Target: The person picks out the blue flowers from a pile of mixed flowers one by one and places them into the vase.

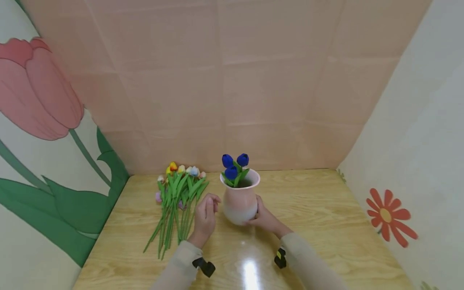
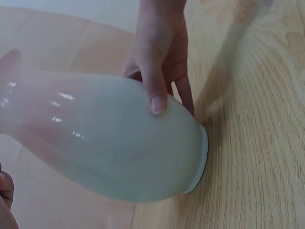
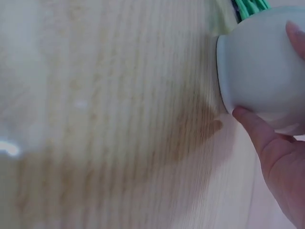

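A vase (image 1: 240, 203), pink above and white below with a flared rim, stands near the middle of the wooden table. Three blue tulips (image 1: 231, 172) with green leaves lean toward the left of its mouth. My right hand (image 1: 264, 217) grips the lower right side of the vase; in the left wrist view its thumb lies along the pale body just above the foot. Left of the vase, my left hand (image 1: 206, 215) hovers with loosely bent fingers and nothing in it. Only its fingertips (image 2: 5, 186) enter the left wrist view's edge.
Left of my left hand lies a spread bunch of tulips (image 1: 177, 201) in yellow, white, light blue and purple, stems toward me. A pink-brown sheet (image 1: 224, 88) hangs behind the table (image 1: 308, 201). Painted walls stand at both sides.
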`<move>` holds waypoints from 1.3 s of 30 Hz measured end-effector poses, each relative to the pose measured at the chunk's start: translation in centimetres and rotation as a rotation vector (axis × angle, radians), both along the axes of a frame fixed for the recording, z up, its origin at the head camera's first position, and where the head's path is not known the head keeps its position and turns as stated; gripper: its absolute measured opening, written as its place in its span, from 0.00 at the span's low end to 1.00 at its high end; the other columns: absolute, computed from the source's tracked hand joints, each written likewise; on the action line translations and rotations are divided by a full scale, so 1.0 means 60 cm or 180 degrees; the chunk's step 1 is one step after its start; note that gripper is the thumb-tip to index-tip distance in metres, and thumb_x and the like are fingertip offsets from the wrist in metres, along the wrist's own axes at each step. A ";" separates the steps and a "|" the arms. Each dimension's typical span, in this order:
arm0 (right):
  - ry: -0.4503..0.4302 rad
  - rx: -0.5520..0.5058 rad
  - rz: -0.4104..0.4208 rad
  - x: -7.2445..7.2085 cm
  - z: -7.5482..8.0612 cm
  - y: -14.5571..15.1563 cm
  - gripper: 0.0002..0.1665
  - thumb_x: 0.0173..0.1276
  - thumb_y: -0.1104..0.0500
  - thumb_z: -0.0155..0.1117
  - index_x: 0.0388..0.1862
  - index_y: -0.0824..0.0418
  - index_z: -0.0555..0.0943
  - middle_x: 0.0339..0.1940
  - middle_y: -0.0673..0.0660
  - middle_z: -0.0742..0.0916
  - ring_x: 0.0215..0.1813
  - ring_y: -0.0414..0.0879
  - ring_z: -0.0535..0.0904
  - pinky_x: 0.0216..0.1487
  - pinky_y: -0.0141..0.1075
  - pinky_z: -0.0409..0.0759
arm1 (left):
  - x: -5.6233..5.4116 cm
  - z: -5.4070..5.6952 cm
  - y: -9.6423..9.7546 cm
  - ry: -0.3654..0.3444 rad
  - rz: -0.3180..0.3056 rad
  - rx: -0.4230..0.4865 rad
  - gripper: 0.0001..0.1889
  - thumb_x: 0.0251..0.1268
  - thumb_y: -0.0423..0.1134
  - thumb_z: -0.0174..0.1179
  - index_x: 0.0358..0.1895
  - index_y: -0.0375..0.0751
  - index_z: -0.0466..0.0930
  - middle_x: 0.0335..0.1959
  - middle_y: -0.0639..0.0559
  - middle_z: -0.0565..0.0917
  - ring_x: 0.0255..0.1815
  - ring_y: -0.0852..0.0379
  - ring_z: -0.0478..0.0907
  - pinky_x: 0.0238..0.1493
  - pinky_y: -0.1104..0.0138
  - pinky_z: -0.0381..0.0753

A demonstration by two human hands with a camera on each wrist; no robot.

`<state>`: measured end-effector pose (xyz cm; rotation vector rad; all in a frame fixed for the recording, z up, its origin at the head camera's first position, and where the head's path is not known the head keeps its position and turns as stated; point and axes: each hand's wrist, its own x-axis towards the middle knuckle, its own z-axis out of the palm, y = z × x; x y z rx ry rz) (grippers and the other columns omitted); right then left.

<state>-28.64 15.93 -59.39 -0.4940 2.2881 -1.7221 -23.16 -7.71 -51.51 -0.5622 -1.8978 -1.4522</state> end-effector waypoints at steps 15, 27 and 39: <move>-0.0134 0.0114 0.0050 -0.044 -0.005 -0.029 0.64 0.47 0.60 0.81 0.74 0.48 0.47 0.74 0.58 0.63 0.74 0.57 0.59 0.70 0.57 0.60 | 0.002 0.003 0.001 -0.0048 -0.0070 0.0090 0.18 0.70 0.18 0.36 0.30 0.29 0.76 0.15 0.42 0.71 0.16 0.45 0.68 0.21 0.72 0.67; -0.0156 0.0153 0.0062 -0.054 -0.001 -0.033 0.64 0.49 0.59 0.80 0.75 0.48 0.46 0.75 0.59 0.63 0.76 0.56 0.57 0.73 0.56 0.53 | 0.032 0.052 0.009 0.0133 -0.0097 0.0049 0.16 0.67 0.15 0.36 0.30 0.27 0.74 0.15 0.42 0.70 0.16 0.47 0.67 0.21 0.74 0.69; 0.0355 0.0659 -0.0091 0.011 0.036 0.011 0.69 0.53 0.50 0.78 0.79 0.55 0.39 0.76 0.68 0.56 0.75 0.68 0.54 0.70 0.61 0.56 | 0.019 0.003 -0.044 -0.0512 0.0374 -0.0771 0.07 0.71 0.34 0.51 0.41 0.37 0.78 0.23 0.55 0.75 0.22 0.63 0.71 0.24 0.70 0.73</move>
